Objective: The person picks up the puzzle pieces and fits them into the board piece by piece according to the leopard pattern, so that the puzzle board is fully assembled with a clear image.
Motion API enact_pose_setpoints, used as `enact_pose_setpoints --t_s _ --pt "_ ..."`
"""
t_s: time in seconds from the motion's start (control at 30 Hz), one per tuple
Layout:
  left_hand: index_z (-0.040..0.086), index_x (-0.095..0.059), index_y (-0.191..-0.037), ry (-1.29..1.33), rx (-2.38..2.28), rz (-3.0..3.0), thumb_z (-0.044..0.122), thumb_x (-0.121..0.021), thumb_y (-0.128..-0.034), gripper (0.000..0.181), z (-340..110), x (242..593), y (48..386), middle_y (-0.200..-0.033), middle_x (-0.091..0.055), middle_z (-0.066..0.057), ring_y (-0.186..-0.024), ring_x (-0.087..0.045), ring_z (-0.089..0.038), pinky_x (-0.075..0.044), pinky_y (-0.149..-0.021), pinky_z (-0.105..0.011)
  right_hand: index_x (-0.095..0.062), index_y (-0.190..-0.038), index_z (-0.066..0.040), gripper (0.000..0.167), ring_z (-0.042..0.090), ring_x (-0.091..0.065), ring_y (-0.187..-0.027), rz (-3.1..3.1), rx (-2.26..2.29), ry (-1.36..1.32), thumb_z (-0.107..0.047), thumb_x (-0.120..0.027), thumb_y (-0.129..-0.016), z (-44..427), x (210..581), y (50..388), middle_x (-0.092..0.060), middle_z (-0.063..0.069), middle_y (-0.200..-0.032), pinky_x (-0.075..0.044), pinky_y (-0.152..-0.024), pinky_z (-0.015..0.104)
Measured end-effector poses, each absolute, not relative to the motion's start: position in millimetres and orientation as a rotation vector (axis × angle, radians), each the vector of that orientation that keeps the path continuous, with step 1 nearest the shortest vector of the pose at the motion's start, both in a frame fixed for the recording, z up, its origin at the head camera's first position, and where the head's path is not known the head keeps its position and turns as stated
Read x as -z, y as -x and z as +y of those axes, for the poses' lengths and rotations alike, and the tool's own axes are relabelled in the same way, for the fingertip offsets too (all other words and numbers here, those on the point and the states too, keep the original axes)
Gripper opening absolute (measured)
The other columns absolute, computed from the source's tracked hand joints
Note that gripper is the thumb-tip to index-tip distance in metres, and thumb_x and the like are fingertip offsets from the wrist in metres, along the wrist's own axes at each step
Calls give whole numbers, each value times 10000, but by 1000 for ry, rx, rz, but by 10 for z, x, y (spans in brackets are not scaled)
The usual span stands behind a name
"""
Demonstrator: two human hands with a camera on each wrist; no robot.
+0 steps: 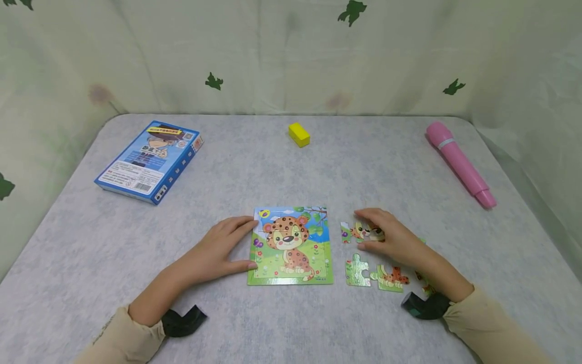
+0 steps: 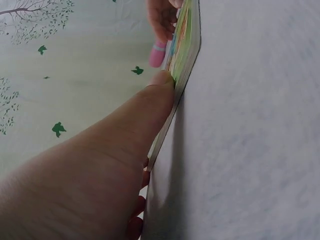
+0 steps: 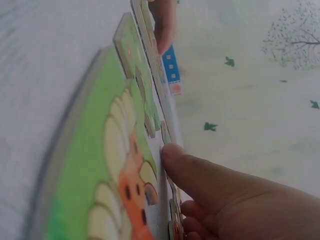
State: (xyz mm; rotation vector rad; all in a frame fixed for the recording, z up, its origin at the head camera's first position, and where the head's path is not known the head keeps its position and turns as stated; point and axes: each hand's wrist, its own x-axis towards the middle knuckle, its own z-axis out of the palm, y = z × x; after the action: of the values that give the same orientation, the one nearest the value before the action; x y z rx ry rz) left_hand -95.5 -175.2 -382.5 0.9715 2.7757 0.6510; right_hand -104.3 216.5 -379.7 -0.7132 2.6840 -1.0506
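Observation:
A square leopard picture board (image 1: 291,247) lies flat at the front middle of the table. My left hand (image 1: 218,248) rests at its left edge, thumb and fingers spread on the rim; in the left wrist view the thumb (image 2: 150,100) touches the edge. Right of the board, my right hand (image 1: 395,237) is over a row of puzzle pieces (image 1: 359,231), thumb at the lower side and fingers at the upper side. Below it lie a green piece (image 1: 357,271) and an orange-and-green piece (image 1: 392,278). The right wrist view shows the thumb (image 3: 200,172) against a piece's edge; other pieces are partly hidden.
A blue box (image 1: 147,162) lies at the back left, a yellow block (image 1: 299,135) at the back middle, and a pink microphone-shaped object (image 1: 461,164) at the right. More pieces (image 1: 427,287) lie partly under the right forearm. A light curtain hangs behind the table.

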Motion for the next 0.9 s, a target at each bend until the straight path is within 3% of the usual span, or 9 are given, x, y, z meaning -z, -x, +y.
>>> enact_pose_setpoints --t_s 0.37,0.67,0.9 --pt "118 -299 -1411 -936 -662 2764 623 -546 -766 855 -1753 3819 941 -1409 -286 -68 -1278 -235 -277 -200 -1003 -489 -570 -1207 -91 440 218 -399 -1077 2768 919 832 -242 -680 -809 2127 3781 977 -492 24 -1153 -394 -836 425" --pt "117 -291 -1413 -933 -668 2752 609 -554 -770 852 -1759 3802 935 -1413 -278 -72 -1285 -221 -281 -190 -1005 -497 -569 -1196 -64 454 213 -428 -1076 2800 1026 883 -189 -708 -783 2026 3674 925 -495 40 -1164 -443 -798 395" --pt "120 -293 -1414 -945 -689 2729 586 -594 -758 859 -1779 3773 946 -1414 -279 -69 -1287 -218 -279 -189 -1005 -501 -571 -1179 -45 453 185 -430 -1083 2780 1163 1076 -140 -723 -763 1692 3478 867 -494 13 -1148 -430 -828 369"
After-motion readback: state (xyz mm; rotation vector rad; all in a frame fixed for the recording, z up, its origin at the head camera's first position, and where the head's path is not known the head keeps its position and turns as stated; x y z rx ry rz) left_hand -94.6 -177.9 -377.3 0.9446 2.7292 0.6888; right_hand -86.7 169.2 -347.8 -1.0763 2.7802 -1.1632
